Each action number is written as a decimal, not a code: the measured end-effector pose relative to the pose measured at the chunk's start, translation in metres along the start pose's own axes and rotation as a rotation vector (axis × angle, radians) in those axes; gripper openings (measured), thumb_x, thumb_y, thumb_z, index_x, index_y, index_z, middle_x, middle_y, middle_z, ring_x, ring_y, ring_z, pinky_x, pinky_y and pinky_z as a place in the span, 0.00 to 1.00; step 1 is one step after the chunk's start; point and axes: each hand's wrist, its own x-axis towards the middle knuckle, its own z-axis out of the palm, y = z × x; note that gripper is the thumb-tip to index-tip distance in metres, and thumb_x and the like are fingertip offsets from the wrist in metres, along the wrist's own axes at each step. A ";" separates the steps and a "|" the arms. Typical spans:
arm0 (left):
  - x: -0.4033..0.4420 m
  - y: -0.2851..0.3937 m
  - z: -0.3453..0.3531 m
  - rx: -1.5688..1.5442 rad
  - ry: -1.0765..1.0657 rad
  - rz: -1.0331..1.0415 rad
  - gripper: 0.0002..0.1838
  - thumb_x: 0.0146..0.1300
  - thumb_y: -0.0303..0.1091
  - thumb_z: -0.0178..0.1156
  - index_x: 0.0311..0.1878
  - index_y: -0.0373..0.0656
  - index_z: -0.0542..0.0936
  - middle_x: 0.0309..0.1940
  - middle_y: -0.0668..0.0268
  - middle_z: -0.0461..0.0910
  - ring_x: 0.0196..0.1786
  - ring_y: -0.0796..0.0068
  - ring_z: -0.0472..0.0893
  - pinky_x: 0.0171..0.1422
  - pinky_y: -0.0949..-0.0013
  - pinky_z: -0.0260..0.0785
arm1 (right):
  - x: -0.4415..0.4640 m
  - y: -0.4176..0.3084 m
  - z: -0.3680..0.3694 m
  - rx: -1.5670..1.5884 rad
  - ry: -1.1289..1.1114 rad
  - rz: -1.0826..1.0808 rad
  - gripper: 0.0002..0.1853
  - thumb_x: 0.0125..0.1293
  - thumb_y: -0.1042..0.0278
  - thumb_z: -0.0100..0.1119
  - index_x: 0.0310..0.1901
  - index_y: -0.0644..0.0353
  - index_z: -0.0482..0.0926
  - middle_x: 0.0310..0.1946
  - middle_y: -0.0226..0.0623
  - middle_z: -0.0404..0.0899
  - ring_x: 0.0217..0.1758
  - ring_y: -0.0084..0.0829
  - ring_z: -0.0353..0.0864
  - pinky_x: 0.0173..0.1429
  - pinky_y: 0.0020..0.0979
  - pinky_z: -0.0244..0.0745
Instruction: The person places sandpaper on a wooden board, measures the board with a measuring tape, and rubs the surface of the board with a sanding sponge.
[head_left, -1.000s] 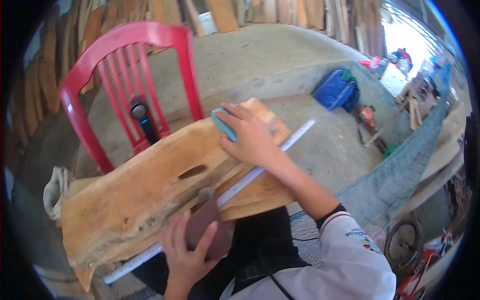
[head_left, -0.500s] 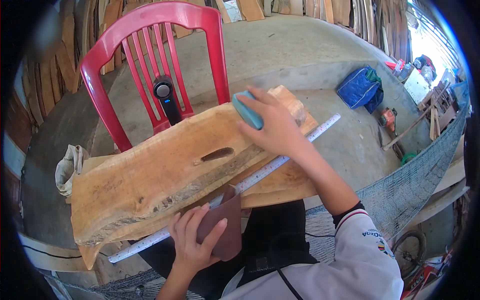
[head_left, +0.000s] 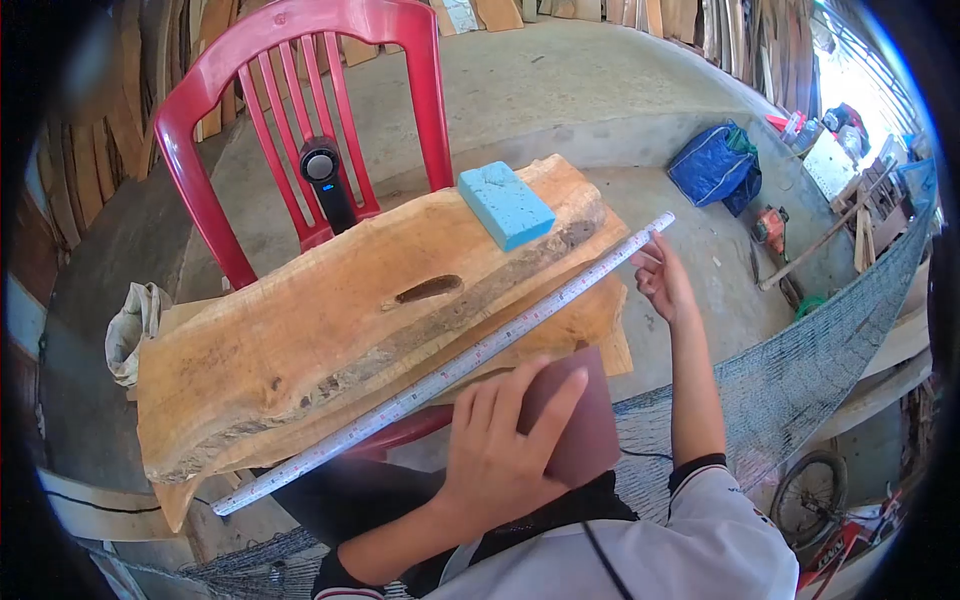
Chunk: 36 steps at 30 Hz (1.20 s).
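Slab (head_left: 320, 310) spans eight to two o'clock before you, white marked strip (head_left: 560, 294) along its five o'clock edge. Hands apart: your left hand (head_left: 500, 425) grips a brown sheet (head_left: 590, 440) at four o'clock; your right hand (head_left: 665, 285) is at the strip's two o'clock tip, contact unclear. Hold the sheet clear of the strip; mind the blue block (head_left: 505, 200) atop the slab at two.

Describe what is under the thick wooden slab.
Beneath the slab, another wooden board sticks out on the person's side, and a curved red edge shows lower down. The slab covers the rest of the board; what else supports them is hidden.
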 end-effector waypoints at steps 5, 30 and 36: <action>0.018 0.021 0.029 -0.109 -0.098 -0.039 0.50 0.44 0.58 0.82 0.71 0.46 0.77 0.62 0.53 0.74 0.59 0.50 0.79 0.62 0.54 0.74 | 0.004 -0.005 0.018 0.202 -0.234 -0.007 0.17 0.81 0.50 0.57 0.44 0.58 0.80 0.20 0.21 0.65 0.17 0.17 0.56 0.22 0.23 0.51; 0.077 -0.019 0.094 0.092 0.173 0.131 0.35 0.53 0.54 0.77 0.65 0.55 0.83 0.75 0.48 0.67 0.77 0.41 0.65 0.79 0.38 0.55 | 0.018 -0.120 0.070 0.772 -0.643 -0.134 0.19 0.81 0.56 0.59 0.43 0.68 0.79 0.24 0.33 0.77 0.29 0.26 0.81 0.34 0.22 0.81; 0.049 -0.024 0.092 0.088 0.073 0.161 0.42 0.54 0.57 0.75 0.72 0.58 0.77 0.77 0.50 0.65 0.79 0.44 0.63 0.81 0.36 0.52 | 0.028 -0.088 0.085 0.884 -0.573 -0.021 0.18 0.80 0.55 0.61 0.42 0.66 0.78 0.27 0.34 0.78 0.32 0.27 0.81 0.35 0.22 0.81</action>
